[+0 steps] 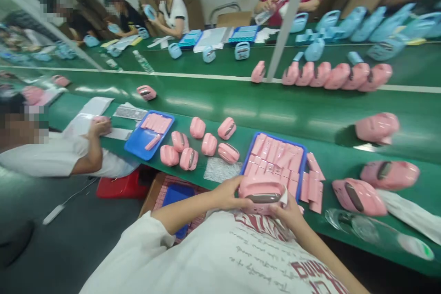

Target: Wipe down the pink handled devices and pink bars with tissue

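Close to my body I hold a glossy pink plastic housing point(263, 187) with a dark oblong window and an arched handle. My left hand point(231, 194) is closed on its left end, thumb on the near side. On the opposite end my right hand point(288, 213) grips the lower corner, where a small white piece point(284, 196) sticks up; I cannot tell what it is. Just beyond the housing lies a blue tray point(245, 158) filled with flat pink plastic pieces point(274, 149). More such pieces point(313, 188) lie loose to the tray's right.
Several pink housings point(197, 127) stand left of the tray, more point(358, 196) to the right beside a clear plastic bottle point(375, 232). A green conveyor belt point(206, 94) runs beyond. A co-worker point(86, 151) sits at left by another blue tray point(139, 142); others work across the belt.
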Motion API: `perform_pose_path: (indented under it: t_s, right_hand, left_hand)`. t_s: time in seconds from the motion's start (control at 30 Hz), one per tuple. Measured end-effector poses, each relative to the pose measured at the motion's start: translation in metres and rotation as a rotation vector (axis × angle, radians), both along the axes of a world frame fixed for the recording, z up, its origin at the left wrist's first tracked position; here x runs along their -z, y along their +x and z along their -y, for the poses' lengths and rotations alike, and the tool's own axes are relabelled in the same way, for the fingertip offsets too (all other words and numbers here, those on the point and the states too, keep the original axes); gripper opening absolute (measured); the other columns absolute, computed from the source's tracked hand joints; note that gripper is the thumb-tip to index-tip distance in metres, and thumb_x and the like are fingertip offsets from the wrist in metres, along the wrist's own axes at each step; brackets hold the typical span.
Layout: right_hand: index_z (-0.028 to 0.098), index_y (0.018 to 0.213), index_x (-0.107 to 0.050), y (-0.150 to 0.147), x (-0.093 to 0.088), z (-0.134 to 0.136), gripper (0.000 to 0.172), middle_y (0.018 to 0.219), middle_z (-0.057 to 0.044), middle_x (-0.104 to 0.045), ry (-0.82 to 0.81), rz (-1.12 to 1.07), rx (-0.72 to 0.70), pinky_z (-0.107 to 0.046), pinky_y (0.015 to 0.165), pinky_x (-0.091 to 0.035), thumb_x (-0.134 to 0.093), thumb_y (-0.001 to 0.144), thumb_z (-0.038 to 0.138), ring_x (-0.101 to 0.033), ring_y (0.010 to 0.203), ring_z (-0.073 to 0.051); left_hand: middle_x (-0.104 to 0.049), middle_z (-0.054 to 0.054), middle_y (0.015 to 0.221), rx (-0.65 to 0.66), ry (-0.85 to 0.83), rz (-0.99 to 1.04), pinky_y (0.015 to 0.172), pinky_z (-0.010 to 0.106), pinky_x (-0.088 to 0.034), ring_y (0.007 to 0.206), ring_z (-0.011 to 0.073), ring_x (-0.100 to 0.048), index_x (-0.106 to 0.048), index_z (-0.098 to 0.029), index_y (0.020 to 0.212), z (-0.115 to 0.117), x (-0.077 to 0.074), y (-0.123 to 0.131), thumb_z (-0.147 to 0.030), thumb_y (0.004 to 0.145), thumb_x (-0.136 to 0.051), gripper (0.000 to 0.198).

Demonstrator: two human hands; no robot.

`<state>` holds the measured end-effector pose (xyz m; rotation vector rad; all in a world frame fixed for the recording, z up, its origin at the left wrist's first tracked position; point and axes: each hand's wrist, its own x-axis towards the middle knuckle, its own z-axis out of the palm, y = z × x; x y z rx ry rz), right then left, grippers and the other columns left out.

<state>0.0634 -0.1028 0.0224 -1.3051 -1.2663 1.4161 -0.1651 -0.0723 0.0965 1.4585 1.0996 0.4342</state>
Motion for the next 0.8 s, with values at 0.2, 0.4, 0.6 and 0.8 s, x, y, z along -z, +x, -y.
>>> perform_pose_path:
  t_s: [0.2,0.4,0.6,0.8]
  right_hand:
    - [0.022,0.111,-0.061,0.018,-0.033,-0.035,0.071,0.101,-0.009,-0.068,0.258,-0.068,0.056,-0.046,0.094,-0.049,-0.077,0.054,0.062,-0.061,0.106,-0.030]
    - [0.023,0.124,-0.057,0.023,-0.080,-0.058,0.073,0.127,-0.011,-0.059,0.523,-0.081,0.147,-0.043,0.104,-0.043,-0.077,0.062,0.055,-0.054,0.121,-0.029]
    - [0.025,0.131,-0.052,-0.009,-0.090,-0.050,0.050,0.125,-0.008,-0.061,0.416,-0.200,0.648,-0.040,0.105,-0.044,-0.051,0.089,0.050,-0.056,0.120,-0.022]
    - [0.031,0.142,-0.039,-0.026,-0.080,-0.042,0.056,0.134,-0.005,-0.055,0.432,-0.184,0.816,-0.039,0.103,-0.047,-0.036,0.092,0.056,-0.050,0.127,-0.020]
  left_hand:
    - [-0.067,0.012,0.106,-0.097,-0.596,0.431,0.068,0.032,-0.048,0.092,0.0259,-0.061,-0.062,-0.017,0.115,-0.033,0.005,0.025,-0.083,0.068,-0.045,0.083]
    - [-0.067,0.012,0.112,-0.026,-0.589,0.620,0.089,0.040,-0.047,0.108,0.0303,-0.058,-0.063,-0.017,0.120,-0.061,-0.028,0.052,-0.058,0.069,-0.068,0.066]
    - [-0.060,0.012,0.127,-0.174,-0.257,0.720,0.102,0.042,-0.040,0.125,0.0343,-0.048,-0.059,-0.018,0.125,-0.063,-0.049,0.057,-0.061,0.049,-0.080,0.090]
    - [-0.051,0.013,0.139,-0.148,-0.170,0.734,0.105,0.042,-0.038,0.131,0.0353,-0.042,-0.051,-0.020,0.132,-0.056,-0.056,0.060,-0.056,0.045,-0.084,0.100]
